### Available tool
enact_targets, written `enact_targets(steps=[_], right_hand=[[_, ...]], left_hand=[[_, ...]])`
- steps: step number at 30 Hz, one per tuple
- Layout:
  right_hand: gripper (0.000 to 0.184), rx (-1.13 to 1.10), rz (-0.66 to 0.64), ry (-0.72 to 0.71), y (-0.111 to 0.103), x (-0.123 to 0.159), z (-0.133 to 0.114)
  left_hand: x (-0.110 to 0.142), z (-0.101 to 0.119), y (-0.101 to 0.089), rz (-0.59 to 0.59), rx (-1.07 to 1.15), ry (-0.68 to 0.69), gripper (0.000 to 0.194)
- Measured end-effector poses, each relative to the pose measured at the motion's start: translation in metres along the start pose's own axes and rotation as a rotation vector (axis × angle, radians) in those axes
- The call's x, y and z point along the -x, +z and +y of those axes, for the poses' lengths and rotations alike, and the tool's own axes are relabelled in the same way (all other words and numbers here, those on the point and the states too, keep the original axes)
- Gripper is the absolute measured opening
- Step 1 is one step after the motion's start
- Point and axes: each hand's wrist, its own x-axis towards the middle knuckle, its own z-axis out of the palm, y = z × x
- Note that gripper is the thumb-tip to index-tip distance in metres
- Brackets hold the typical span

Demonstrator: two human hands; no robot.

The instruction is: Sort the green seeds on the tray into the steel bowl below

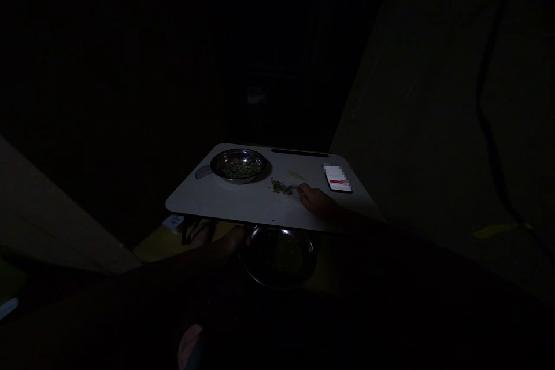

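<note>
R hand (318, 201) just beside green bits (280, 187) on bench (203, 199); grip unclear, too dim. L hand (235, 236) holding lower metal bowl (262, 270) by rim, nr bench edge.

No readable lettering, brand or number, lit screen of the black-edged rectangular phone (337, 177) near the right edge of the white round-cornered surface (236, 205) partly pixelated and showing a red band (339, 181), grey curved patch (202, 173) near the left edge too dim to read
</note>
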Motion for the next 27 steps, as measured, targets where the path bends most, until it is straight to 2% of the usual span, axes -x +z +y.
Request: enact_targets(steps=[3,7,12,14,18,22,27], right_hand=[[0.029,0.025,-0.001,-0.014,-0.001,0.0,-0.001],[0.029,0.014,-0.016,-0.02,-0.002,-0.001,-0.001],[0.028,0.003,-0.007,0.001,0.002,-0.003,0.002],[0.027,-0.001,-0.005,-0.003,0.002,-0.003,0.002],[0.028,0.007,-0.01,-0.006,0.001,0.0,0.0],[0.028,0.022,-0.009,-0.019,0.0,0.001,-0.001],[0.028,0.027,-0.023,-0.005,-0.001,0.001,-0.002]], left_hand=[[0.003,0.001,0.0,0.07,-0.017,-0.011,0.021],[0.002,-0.001,0.004,0.043,-0.004,-0.038,0.019],[0.0,-0.003,0.004,0.091,-0.003,-0.026,0.018],[-0.005,-0.006,0.003,0.052,0.005,-0.026,0.018],[-0.019,-0.014,0.004,-0.157,0.069,-0.079,0.02],[-0.013,-0.011,0.003,-0.039,0.064,-0.075,0.017],[-0.008,-0.006,0.002,-0.013,0.029,-0.068,0.02]])
